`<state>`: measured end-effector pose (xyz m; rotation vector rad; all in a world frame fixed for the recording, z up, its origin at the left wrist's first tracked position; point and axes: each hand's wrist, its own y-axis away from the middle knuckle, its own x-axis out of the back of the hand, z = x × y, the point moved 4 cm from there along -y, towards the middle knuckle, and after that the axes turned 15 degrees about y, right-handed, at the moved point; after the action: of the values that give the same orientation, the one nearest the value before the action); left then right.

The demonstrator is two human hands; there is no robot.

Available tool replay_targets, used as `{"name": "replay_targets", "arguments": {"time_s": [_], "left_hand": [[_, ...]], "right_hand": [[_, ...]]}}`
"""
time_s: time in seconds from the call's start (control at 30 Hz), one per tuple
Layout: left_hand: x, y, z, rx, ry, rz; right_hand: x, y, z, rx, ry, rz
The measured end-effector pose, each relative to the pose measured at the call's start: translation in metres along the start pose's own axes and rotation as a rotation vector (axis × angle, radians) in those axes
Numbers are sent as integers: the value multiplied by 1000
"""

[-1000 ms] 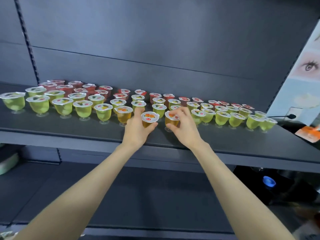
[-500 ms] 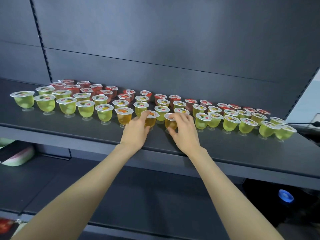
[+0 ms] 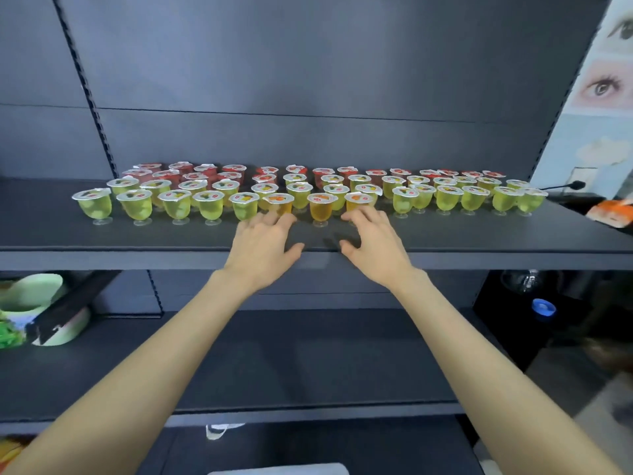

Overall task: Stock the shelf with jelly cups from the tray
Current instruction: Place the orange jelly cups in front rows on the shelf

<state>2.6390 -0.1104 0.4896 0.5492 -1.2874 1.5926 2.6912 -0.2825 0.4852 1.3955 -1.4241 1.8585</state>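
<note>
Change: a second ago each hand gripped one orange cup just above the front row. Now both cups stand on the shelf, and the hands have let go and drawn back toward the shelf's front edge.
Left hand: the left hand [image 3: 262,248] lies palm down, fingers loosely spread and holding nothing. Its fingertips reach the foot of the left orange cup [image 3: 279,202]; whether they touch it cannot be told.
Right hand: the right hand [image 3: 373,245] is likewise relaxed and empty, with its fingertips in front of the right orange cup [image 3: 356,199], hiding its foot.
Location: the small clear plastic jelly cups [image 3: 209,207] fill the dark grey matte shelf [image 3: 102,238] in several rows. Red ones stand at the back and green ones in the middle and front. Three orange ones sit at the centre front, the middle orange cup [image 3: 321,207] standing free between the two hands.
Materials: each cup is a glossy, see-through tapered bowl on a short stem with a round clear foot. It is sealed by a flat printed film lid with a corner tab.
Orientation: every cup is upright, lid up and long axis vertical. The rows run left to right along the shelf.
Surroundings: a pale green plastic bowl [image 3: 34,296] sits on the lower level at the left, and a round blue cap [image 3: 543,307] shows at the lower right.
</note>
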Motion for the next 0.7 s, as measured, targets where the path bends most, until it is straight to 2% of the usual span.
{"name": "replay_targets", "arguments": {"time_s": [0.13, 0.33, 0.53, 0.7], "left_hand": [[7, 53, -22, -47, 37, -18], [-19, 136, -69, -6, 97, -31], [-79, 203, -119, 123, 140, -144], [-169, 280, -164, 328, 184, -343]], "right_hand": [[-4, 44, -36, -39, -15, 2], [-53, 108, -77, -52, -43, -101], [-144, 165, -102, -99, -82, -359], [-251, 234, -118, -143, -136, -613]]}}
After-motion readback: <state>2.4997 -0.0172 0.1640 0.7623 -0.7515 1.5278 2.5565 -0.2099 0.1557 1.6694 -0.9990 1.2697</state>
